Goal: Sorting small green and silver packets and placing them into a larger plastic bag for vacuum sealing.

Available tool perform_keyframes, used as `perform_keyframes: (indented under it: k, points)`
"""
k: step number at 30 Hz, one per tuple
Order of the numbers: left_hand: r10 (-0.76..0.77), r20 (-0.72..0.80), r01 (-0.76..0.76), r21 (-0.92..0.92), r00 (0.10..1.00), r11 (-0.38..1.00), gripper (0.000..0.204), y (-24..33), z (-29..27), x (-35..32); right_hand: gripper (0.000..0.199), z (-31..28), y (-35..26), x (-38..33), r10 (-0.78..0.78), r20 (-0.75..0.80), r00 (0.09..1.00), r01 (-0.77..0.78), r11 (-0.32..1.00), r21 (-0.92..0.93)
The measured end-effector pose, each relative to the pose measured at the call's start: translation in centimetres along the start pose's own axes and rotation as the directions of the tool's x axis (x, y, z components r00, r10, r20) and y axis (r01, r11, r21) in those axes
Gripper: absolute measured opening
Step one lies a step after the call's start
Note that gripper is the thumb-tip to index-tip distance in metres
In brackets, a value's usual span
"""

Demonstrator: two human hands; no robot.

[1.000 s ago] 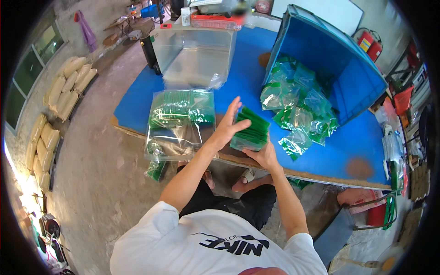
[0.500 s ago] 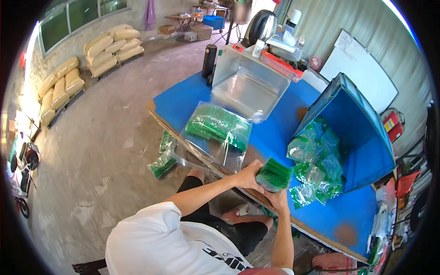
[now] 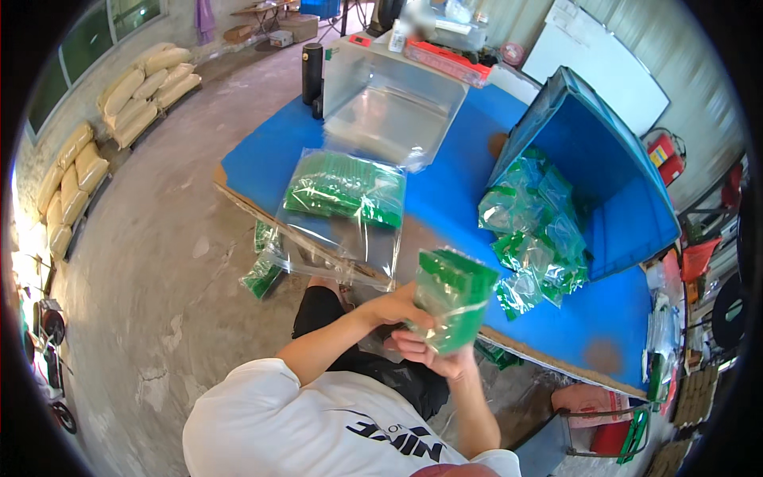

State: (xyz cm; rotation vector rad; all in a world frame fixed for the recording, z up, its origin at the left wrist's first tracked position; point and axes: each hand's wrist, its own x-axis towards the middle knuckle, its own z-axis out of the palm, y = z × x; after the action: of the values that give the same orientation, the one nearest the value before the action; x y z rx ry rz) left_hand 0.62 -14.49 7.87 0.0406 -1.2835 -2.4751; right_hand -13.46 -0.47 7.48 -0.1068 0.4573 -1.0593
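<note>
A thick stack of green and clear plastic packets (image 3: 459,290) is held in front of my body, just off the table's near edge, with its broad face up. My left hand (image 3: 407,307) grips its left side, the thumb lying across the packets. Under the lower edge, my right hand (image 3: 433,354) has its fingers curled round the stack. To the left, a large clear bag (image 3: 373,246) filled with rows of similar green packets (image 3: 343,189) lies on the blue table (image 3: 445,208), partly hanging over the edge.
At the right a blue crate (image 3: 636,238) lies on its side, loose packets (image 3: 532,238) spilling from its mouth. A translucent bin (image 3: 397,103) and a black cylinder (image 3: 312,73) stand at the back. More green packets (image 3: 262,274) are below the table's left edge.
Both hands have brought the stack in toward my body and tilted it, so its broad face shows instead of its edges. My right fingers have shifted under it. The whole view has shifted.
</note>
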Motion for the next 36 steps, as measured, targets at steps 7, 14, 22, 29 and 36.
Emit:
perform_keyframes:
  k: [7,14,22,29,36]
  points:
    - [0.152,-0.118,-0.176,-0.228,0.981,0.958,0.107,2.0,0.5,-2.4,0.098,-1.0,1.4,-3.0,-0.465,-0.163,0.87,0.412,0.868,-0.277]
    - [-0.004,-0.462,0.056,0.1,0.887,0.993,0.087,0.2,2.0,-4.5,0.108,3.7,0.1,-2.0,-0.675,-0.039,0.737,0.164,0.235,-0.958]
    - [0.624,-0.046,0.322,0.884,0.78,-0.338,0.076,6.7,-5.0,-8.5,0.107,1.1,-3.1,0.4,-0.978,0.112,0.177,0.461,-0.018,-0.887]
    - [0.514,0.01,0.394,0.63,0.858,-0.669,0.054,10.1,-11.3,-11.9,0.096,-4.1,-5.7,1.5,-0.872,0.482,0.08,-0.069,-0.488,-0.87]
    - [0.52,0.142,0.189,0.826,0.842,-0.531,0.023,13.4,-8.5,-8.9,0.087,0.4,-6.0,0.1,-0.966,0.197,0.167,0.224,-0.158,-0.962]
